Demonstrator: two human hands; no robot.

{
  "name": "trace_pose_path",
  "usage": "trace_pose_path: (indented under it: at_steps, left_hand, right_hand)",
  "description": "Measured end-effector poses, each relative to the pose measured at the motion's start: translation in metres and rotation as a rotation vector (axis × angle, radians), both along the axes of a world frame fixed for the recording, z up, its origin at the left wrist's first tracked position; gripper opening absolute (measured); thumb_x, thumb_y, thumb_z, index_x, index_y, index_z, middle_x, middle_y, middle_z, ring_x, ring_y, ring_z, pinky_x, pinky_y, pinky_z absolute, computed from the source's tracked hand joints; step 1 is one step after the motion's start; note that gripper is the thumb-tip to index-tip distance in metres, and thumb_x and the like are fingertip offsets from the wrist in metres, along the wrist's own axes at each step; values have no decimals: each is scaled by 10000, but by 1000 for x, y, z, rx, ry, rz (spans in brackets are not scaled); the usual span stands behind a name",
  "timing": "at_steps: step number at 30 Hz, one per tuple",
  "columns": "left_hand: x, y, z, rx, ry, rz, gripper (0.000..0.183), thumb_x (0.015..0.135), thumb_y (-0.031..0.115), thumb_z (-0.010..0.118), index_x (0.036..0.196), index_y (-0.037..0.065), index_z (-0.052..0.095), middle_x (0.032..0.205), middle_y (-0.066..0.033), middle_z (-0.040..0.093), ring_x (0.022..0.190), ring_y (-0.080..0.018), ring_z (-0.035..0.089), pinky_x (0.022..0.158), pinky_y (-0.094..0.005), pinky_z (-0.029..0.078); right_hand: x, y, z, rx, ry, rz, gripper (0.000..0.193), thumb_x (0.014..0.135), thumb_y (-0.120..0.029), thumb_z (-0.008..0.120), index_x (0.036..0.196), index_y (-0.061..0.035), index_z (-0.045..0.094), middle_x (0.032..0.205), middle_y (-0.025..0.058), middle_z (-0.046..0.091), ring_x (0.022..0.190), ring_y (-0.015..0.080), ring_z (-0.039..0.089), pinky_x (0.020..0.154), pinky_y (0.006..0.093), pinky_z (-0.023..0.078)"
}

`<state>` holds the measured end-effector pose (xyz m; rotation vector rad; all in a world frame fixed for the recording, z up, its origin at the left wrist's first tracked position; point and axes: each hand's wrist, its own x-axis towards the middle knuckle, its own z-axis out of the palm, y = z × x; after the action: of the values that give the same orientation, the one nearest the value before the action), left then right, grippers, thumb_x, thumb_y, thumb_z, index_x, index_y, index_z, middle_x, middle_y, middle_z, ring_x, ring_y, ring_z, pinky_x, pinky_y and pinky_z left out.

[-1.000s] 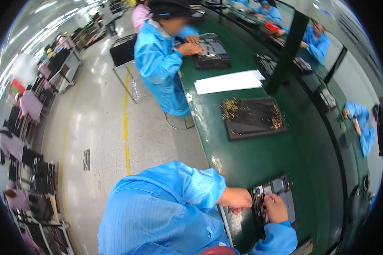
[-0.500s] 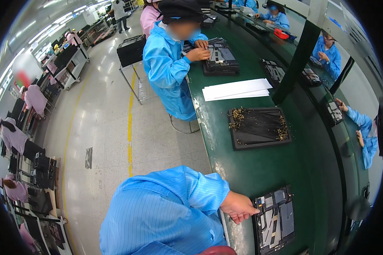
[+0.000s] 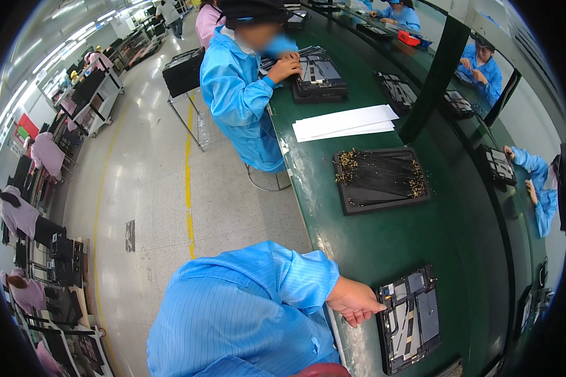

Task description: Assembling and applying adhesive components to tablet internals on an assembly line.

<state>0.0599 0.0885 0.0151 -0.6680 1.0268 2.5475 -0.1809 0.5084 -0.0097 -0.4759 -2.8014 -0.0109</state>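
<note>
My left hand (image 3: 356,301) reaches from a blue striped sleeve to the left edge of an opened electronic device (image 3: 410,320), which looks like a tablet with its inside bare. Thumb and forefinger come together at the device's upper left edge, by a small yellowish part; anything they hold is too small to make out. The other fingers curl below. Grey panels, silvery plates and a black frame show in the device, which lies on the green table (image 3: 358,245). My right hand is not in view.
A black tray (image 3: 383,204) of thin black cables with gold ends lies farther up the table. Beyond it are white paper sheets (image 3: 346,122). A co-worker in blue (image 3: 239,94) handles a stack of similar devices (image 3: 321,78). A dark green post (image 3: 431,81) rises at the right.
The view has shifted slightly. My left hand stays at the device's edge, its fingers a little more curled. Another dark device's corner now shows more at the bottom edge.
</note>
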Motion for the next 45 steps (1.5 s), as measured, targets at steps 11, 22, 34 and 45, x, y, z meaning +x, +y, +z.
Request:
trace_pose_path:
  at_steps: [11,22,34,45]
  left_hand:
    - [10,20,39,-1069,664,-122,346,828,242,395,1089,14,390,801,-185,519,768,-298,512,661,-349,407]
    - [0,37,39,-1035,836,-65,172,777,124,450,895,11,503,819,-152,514,767,-290,501,672,-344,406]
    - [-35,47,29,-1739,752,-7,131,661,56,583,786,36,549,813,-100,515,819,-266,484,825,-399,352]
    - [-60,72,12,-1889,750,-112,188,618,62,603,800,63,554,823,-69,517,890,-276,444,785,-392,340]
  right_hand:
    - [105,-208,145,-1140,52,882,343,809,-296,413,861,16,546,804,143,550,702,233,501,636,323,395]
    - [151,-223,75,-1420,-1091,748,226,782,-249,485,806,-24,493,659,76,514,549,128,458,494,236,371]
    - [133,-219,71,-1998,-510,196,297,793,-181,495,1011,-2,401,738,74,501,593,121,456,472,225,384]
    - [128,-219,36,-1672,144,522,319,860,-229,366,1086,-7,328,980,141,503,734,133,485,651,256,418]
